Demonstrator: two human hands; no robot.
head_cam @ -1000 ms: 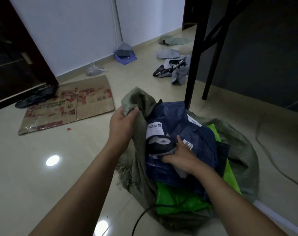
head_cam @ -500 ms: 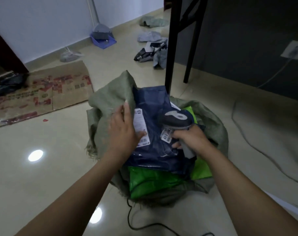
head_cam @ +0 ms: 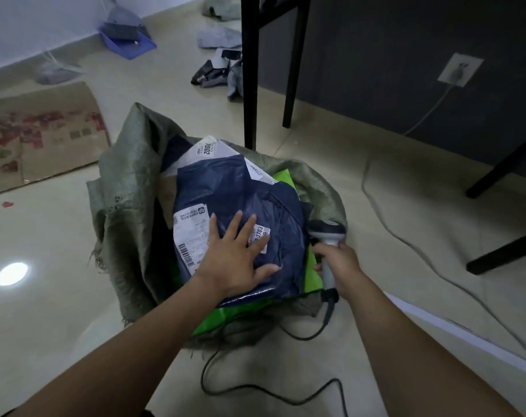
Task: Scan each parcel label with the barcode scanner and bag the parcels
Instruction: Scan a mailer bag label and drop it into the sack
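A grey-green woven sack [head_cam: 126,188] lies open on the floor with several parcels in it. On top is a dark blue parcel [head_cam: 240,188] with a white barcode label [head_cam: 191,236]. My left hand [head_cam: 234,257] presses flat on this parcel, fingers spread, partly covering the label. A white parcel [head_cam: 207,152] sticks out behind it, and green parcels [head_cam: 311,272] lie under and beside it. My right hand [head_cam: 340,266] grips the handle of the grey barcode scanner [head_cam: 327,233] at the sack's right edge; its black cable [head_cam: 255,383] trails over the floor.
Black table legs [head_cam: 251,85] stand just behind the sack, more at the right. A flattened cardboard sheet [head_cam: 42,130] lies left. Loose parcels [head_cam: 219,73] and a blue dustpan [head_cam: 129,43] sit farther back. A wall socket [head_cam: 460,69] with a grey cord is at the right.
My left hand let go of the sack's edge and moved onto the blue parcel, now flat on it. My right hand drew the scanner off the parcel to the sack's right edge.
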